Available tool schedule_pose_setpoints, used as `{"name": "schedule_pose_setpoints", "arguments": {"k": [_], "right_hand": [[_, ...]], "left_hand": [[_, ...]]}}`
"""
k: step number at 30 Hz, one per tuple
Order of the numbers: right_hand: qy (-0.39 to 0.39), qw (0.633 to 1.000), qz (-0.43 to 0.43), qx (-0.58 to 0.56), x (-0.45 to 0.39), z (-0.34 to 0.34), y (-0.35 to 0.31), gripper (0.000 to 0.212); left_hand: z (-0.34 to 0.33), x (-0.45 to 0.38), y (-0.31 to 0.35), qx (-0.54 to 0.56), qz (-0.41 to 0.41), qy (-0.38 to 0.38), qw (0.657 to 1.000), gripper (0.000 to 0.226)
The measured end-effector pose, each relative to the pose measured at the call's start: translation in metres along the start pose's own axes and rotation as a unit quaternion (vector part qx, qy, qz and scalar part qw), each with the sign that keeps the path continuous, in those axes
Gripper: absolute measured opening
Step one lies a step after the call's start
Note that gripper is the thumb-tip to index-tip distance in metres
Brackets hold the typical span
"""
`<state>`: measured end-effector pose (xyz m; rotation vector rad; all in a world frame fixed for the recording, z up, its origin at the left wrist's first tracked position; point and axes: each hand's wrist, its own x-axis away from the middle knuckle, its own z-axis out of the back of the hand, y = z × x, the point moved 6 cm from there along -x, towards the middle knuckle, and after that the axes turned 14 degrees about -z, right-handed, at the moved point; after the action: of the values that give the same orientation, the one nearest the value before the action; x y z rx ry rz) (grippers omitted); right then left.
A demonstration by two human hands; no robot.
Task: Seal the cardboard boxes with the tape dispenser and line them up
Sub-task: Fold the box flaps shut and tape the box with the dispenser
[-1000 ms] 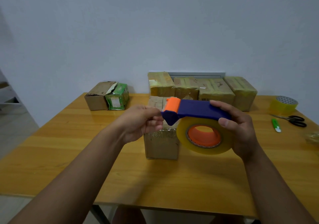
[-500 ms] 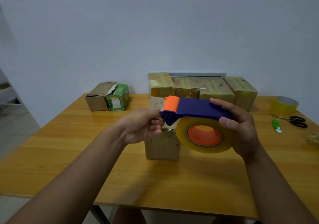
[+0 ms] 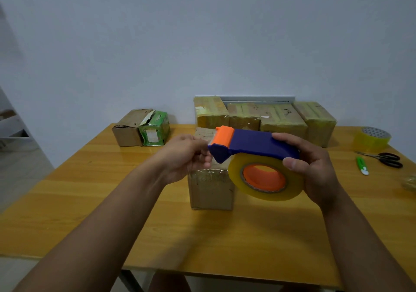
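Observation:
My right hand (image 3: 315, 168) grips the blue tape dispenser (image 3: 254, 144) by its rear, above the table. Its orange tip points left and a clear tape roll (image 3: 265, 178) with an orange core hangs beneath it. My left hand (image 3: 184, 156) has its fingers curled at the dispenser's nose, pinching at the tape end there. A small cardboard box (image 3: 211, 188) stands upright on the table just below and behind both hands, its top partly hidden. Several taped boxes (image 3: 279, 118) stand in a row against the wall.
A brown box (image 3: 128, 128) and a green box (image 3: 155, 128) sit at the table's back left. At the right lie a spare tape roll (image 3: 372, 138), black scissors (image 3: 387, 159) and a green utility knife (image 3: 361, 165). The wooden table (image 3: 90, 201) ends close to me.
The dispenser and both hands have shifted slightly left and up. The left fingers have closed in on the dispenser's nose.

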<state>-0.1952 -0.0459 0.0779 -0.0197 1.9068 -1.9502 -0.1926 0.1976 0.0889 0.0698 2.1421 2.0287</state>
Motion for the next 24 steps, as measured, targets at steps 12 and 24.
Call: {"name": "schedule_pose_setpoints", "arguments": {"k": [12,24], "right_hand": [[-0.022,0.997,-0.059,0.054,-0.005,0.021,0.006,0.039],[-0.009,0.993,-0.037,0.114,-0.007,0.032,0.003,0.046]], "left_hand": [[0.029,-0.009,0.006,-0.135,-0.052,0.051,0.988,0.025],[0.065,-0.014,0.008,-0.226,-0.080,0.160,0.958,0.025]]}}
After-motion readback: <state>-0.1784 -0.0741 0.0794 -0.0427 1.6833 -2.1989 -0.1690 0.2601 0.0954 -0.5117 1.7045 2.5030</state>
